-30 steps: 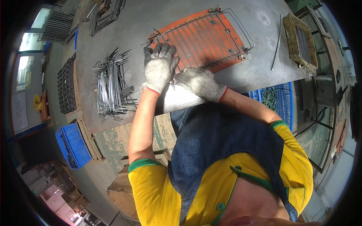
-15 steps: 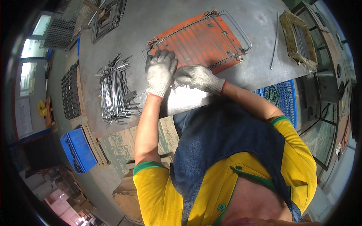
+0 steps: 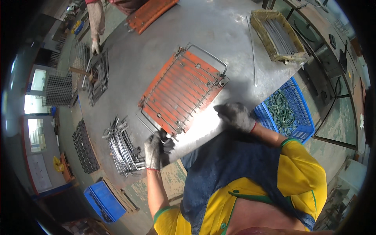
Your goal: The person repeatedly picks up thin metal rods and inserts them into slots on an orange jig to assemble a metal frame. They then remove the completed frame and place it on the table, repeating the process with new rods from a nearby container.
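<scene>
An orange fixture plate point(image 3: 176, 94) lies tilted across the metal table, carrying a rack of thin parallel wires. Bent wire loops stick out past two of its ends. At its near left corner is my left hand point(image 3: 154, 150), in a pale glove with dark fingers. Those fingers are bent beside the wire ends; whatever they hold is hidden. My right hand point(image 3: 237, 116), gloved too and slightly blurred, hovers near the table's front edge, apart from the plate. Its fingers are loosely extended to the left, with nothing visible in them.
A pile of bent wires point(image 3: 122, 150) lies left of the plate. Beyond it are wire frames and a hammer point(image 3: 88, 74), near a co-worker's gloved hand point(image 3: 95, 45). Another orange plate point(image 3: 150, 15), a yellowish tray of rods point(image 3: 276, 37) and a blue basket point(image 3: 299, 109) surround the work area.
My right hand has moved right, away from the fixture plate and my left hand. My left hand has drawn back to the plate's near corner. The view has turned; a co-worker's arm now shows.
</scene>
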Demonstrator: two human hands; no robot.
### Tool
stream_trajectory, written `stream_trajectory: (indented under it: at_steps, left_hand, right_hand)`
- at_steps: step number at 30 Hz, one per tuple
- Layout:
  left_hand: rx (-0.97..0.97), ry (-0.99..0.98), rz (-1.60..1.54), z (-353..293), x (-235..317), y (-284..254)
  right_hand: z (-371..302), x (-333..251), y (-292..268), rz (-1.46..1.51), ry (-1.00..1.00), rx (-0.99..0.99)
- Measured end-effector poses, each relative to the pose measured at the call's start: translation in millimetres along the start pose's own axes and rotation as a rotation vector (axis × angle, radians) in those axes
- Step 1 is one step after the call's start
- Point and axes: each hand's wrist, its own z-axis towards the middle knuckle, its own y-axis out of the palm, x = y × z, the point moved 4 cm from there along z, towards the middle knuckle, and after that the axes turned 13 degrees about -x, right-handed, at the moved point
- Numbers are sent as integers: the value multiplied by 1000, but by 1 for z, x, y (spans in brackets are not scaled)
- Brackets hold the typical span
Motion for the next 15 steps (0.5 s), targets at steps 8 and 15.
stream_trajectory:
  at_steps: [8, 15]
  left_hand:
    - [-164, -33, 5, 82, 10, 115]
    - [30, 262, 947, 211, 57, 160]
  right_hand:
    - [0, 10, 10, 14, -20, -34]
    - [6, 1, 1, 110, 56, -5]
